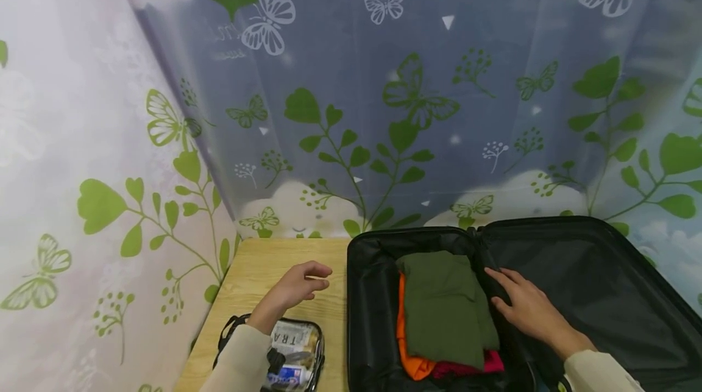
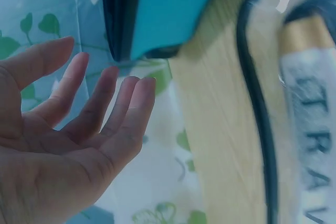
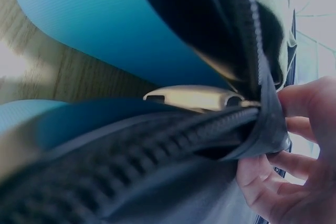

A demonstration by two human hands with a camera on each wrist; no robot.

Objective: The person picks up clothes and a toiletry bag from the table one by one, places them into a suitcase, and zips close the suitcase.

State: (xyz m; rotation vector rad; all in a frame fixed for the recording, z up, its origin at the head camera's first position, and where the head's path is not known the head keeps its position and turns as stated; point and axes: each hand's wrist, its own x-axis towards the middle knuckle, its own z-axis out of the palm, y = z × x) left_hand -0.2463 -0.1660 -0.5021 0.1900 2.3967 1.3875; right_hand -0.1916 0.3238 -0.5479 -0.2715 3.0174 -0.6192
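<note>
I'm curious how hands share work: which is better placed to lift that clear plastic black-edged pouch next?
Probably the left hand: it's empty and near the pouch, while the right hand touches the open black rectangular suitcase.

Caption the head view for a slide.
Right hand touching an open suitcase with folded clothes inside; left hand hovering, empty, near a clear pouch on the table.

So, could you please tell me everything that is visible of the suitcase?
The suitcase lies open on the wooden table, its lid swung out to the right. Its lining looks black and smooth; the wrist views show a turquoise, apparently hard shell, and the right one also zipper teeth. The base holds folded clothes: dark green on top, orange and red beneath. The right hand grips it where lid and base meet.
</note>
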